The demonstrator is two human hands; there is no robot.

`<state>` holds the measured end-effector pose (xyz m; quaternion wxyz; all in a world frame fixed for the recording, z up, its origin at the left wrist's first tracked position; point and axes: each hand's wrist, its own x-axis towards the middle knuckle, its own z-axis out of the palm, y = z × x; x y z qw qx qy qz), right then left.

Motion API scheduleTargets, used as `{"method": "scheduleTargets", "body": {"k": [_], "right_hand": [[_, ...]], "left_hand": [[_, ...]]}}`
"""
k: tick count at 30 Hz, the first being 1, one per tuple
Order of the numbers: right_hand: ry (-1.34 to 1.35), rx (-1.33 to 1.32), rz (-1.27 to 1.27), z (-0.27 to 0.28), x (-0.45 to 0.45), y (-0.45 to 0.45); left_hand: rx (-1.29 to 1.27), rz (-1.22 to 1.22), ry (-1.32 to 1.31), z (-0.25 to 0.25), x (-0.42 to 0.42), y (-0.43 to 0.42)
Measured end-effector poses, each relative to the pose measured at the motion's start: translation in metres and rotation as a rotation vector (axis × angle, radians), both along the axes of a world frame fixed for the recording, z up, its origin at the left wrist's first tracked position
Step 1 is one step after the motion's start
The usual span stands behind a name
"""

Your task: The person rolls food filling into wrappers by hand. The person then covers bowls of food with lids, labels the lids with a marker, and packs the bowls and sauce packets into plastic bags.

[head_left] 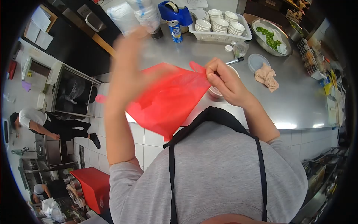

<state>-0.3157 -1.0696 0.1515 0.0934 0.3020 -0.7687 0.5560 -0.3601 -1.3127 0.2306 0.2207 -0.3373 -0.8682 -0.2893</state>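
Observation:
A red plastic bag (167, 100) hangs spread out in front of my chest, above the edge of the steel counter (298, 108). One corner of it is pinched in my right hand (225, 80). Over the bag's left part is my left hand (130, 71), smeared by motion; whether it touches the bag I cannot tell. Partly hidden behind the bag and my right hand stands a round white container (215, 92). A black marker (235, 61) lies just beyond my right hand.
White bowls (220, 26) fill a basket at the back, beside a blue can (175, 31) and a tape dispenser (179, 15). Right of them are a steel bowl of chopped greens (269, 37), a lid (257, 61) and a cloth (266, 77). Two people work at the left.

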Motion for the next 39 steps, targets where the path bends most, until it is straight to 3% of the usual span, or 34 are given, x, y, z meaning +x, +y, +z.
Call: {"method": "scheduleTargets", "body": {"k": [1,4,6,7,9,10,12,13,15,17,18,19,20,22,24,25,27,28,29,30,31,32,33,35,36,38,39], "right_hand": [[0.049,-0.006,-0.004,0.001,-0.001,-0.001],[0.053,0.008,-0.029,0.001,0.001,0.007],[0.013,0.023,-0.057,0.000,0.000,0.009],[0.024,0.077,-0.201,-0.001,-0.005,0.004],[0.069,0.167,-0.460,-0.006,-0.023,-0.004],[0.148,0.167,-0.539,-0.019,-0.045,-0.005],[0.175,0.261,-0.675,-0.022,-0.077,0.004],[0.121,0.355,-0.728,-0.018,-0.088,0.012],[0.231,0.319,-0.817,-0.036,-0.131,0.046],[0.338,0.288,-0.890,-0.046,-0.141,0.066],[0.096,-0.012,-0.817,-0.041,-0.140,0.071],[-0.145,-0.306,-0.724,-0.037,-0.141,0.075],[-0.147,-0.304,-0.721,-0.029,-0.133,0.070],[-0.616,-0.650,-0.113,-0.017,-0.094,0.045],[-0.421,-0.523,0.113,-0.020,-0.057,0.010],[-0.459,-0.459,0.217,-0.008,-0.031,-0.006],[-0.503,-0.400,0.321,0.011,-0.015,-0.013],[-0.386,-0.332,0.318,0.014,-0.020,-0.009],[-0.271,-0.263,0.312,0.015,-0.027,-0.004],[-0.201,-0.096,0.075,0.014,-0.041,0.009],[-0.125,0.072,-0.162,0.012,-0.062,0.028],[-0.082,0.061,-0.292,0.004,-0.086,0.046],[-0.038,0.050,-0.422,-0.004,-0.106,0.061],[-0.054,-0.030,-0.475,-0.004,-0.124,0.069],[-0.065,-0.112,-0.523,-0.005,-0.128,0.070],[-0.122,-0.150,-0.482,-0.007,-0.124,0.075],[-0.177,-0.188,-0.442,-0.008,-0.120,0.078]], "left_hand": [[-0.303,-0.041,0.167,-0.001,0.013,0.027],[-0.458,-0.045,0.150,-0.038,-0.015,0.040],[-0.715,0.152,-0.178,-0.035,-0.037,0.043],[-0.721,0.142,-0.168,-0.037,-0.039,0.047],[-0.367,0.002,-0.020,-0.030,-0.020,0.064],[-0.368,-0.013,-0.021,-0.025,-0.007,0.073],[-0.354,-0.111,-0.290,-0.012,0.019,0.087],[-0.356,-0.120,-0.289,-0.007,0.029,0.085],[-0.065,-0.383,-0.500,0.001,0.043,0.074],[0.051,-0.341,-0.444,0.000,0.049,0.055],[0.172,-0.294,-0.379,0.001,0.048,0.044],[0.114,-0.121,-0.246,-0.005,0.040,0.035],[0.055,0.050,-0.114,-0.017,0.029,0.023],[0.051,0.226,0.180,-0.042,-0.015,-0.016],[-0.032,0.394,0.150,-0.056,-0.047,-0.063],[-0.031,0.397,0.151,-0.061,-0.053,-0.075],[0.817,0.069,-0.537,-0.067,-0.057,-0.088],[0.815,0.071,-0.542,-0.068,-0.055,-0.088],[0.993,-0.056,-0.743,-0.065,-0.048,-0.085],[1.169,-0.191,-0.942,-0.061,-0.039,-0.080],[1.123,-0.174,-0.926,-0.057,-0.022,-0.065],[1.121,-0.177,-0.931,-0.052,-0.006,-0.049],[1.134,-0.335,-0.953,-0.047,0.009,-0.032],[1.178,-0.599,-0.932,-0.023,0.041,0.006],[1.179,-0.599,-0.935,-0.025,0.039,0.001],[0.245,-0.301,-0.251,-0.026,0.026,-0.015],[-0.038,-0.065,-0.138,-0.018,0.024,-0.018]]}}
